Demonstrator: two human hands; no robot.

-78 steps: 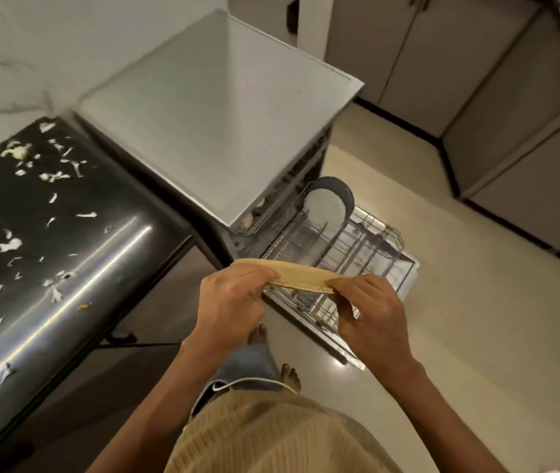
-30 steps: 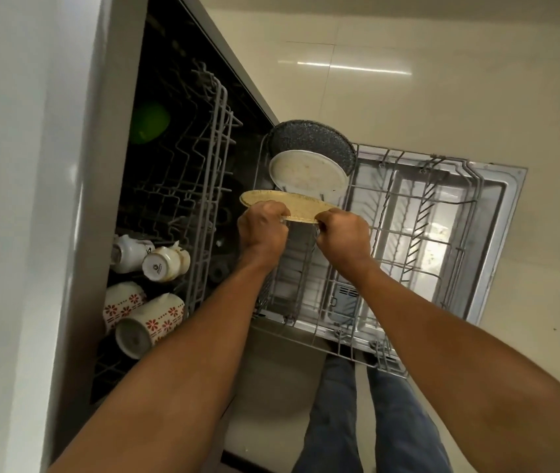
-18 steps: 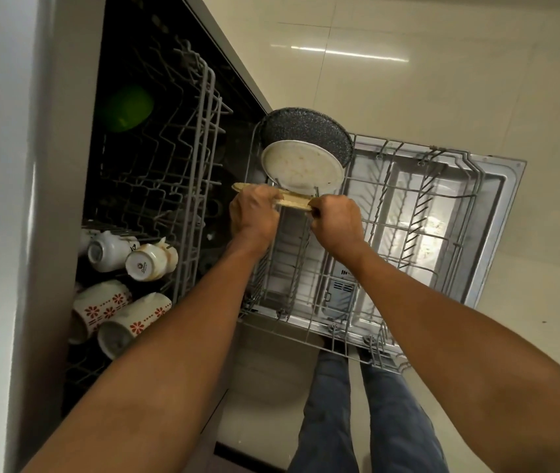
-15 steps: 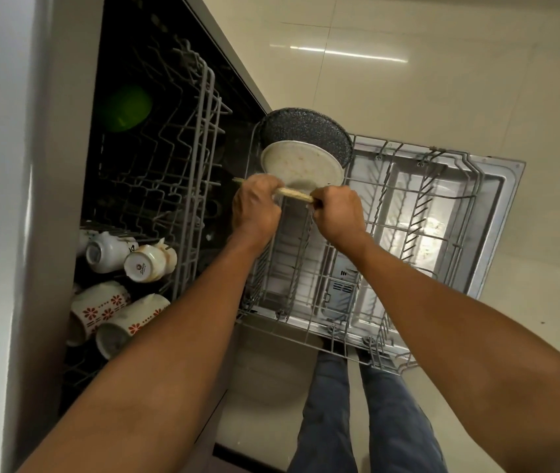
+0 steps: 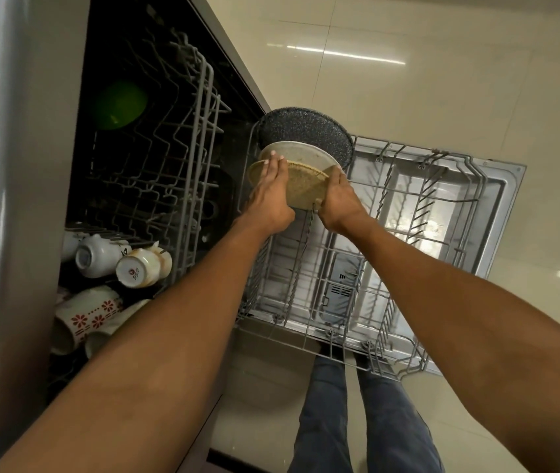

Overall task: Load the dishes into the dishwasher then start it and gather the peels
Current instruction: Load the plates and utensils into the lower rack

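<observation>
You're in a home kitchen: open dishwasher (image 5: 50, 165) in front of you, lower rack (image 5: 391, 268) pulled out over the dropped door, plates (image 5: 305, 155) stood in it, upper rack (image 5: 183, 165) with flower-print mugs (image 5: 90, 315) and stained cups (image 5: 142, 268), glossy cream floor tiles (image 5: 442, 80) below.

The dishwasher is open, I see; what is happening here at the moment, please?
A person is loading the pulled-out lower rack. Both hands are on a tan plate, standing it on edge among the tines: the left hand lies flat across its face with straight fingers, and the right hand holds its right edge. Just behind it stand a white plate and a dark speckled pan. Cups and a green bowl sit in the upper rack.
</observation>
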